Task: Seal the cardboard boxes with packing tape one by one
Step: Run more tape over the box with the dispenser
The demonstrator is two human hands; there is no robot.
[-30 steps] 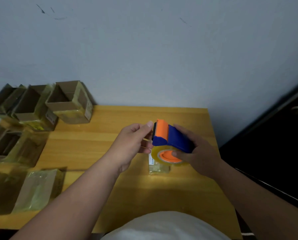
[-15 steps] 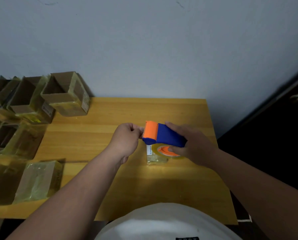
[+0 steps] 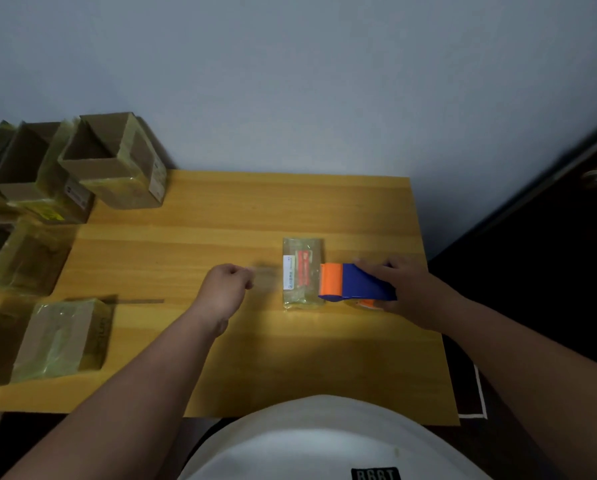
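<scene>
My right hand (image 3: 408,289) grips the tape dispenser (image 3: 356,284), fingers curled over its blue body, orange end pointing to nine o'clock and touching the right edge of the small box (image 3: 302,273). That box lies flat mid-surface (image 3: 221,209), long axis running twelve to six, already glossy with tape. My left hand (image 3: 226,289) sits at nine o'clock from the box, just apart from it, fingers curled and seemingly pinching a strip of tape (image 3: 266,277) stretched across the box toward the dispenser; the strip is blurred, so I judge that rather than see it plainly. So the tape runs nine to three, across the box's short side. The right hand is the nearer one. Pressing the strip down looks like the next call.

Writing: a white label (image 3: 289,277) on the box carries small print, too fine to read. Open boxes (image 3: 113,161) stand at ten o'clock, taped ones (image 3: 61,339) at eight.
</scene>
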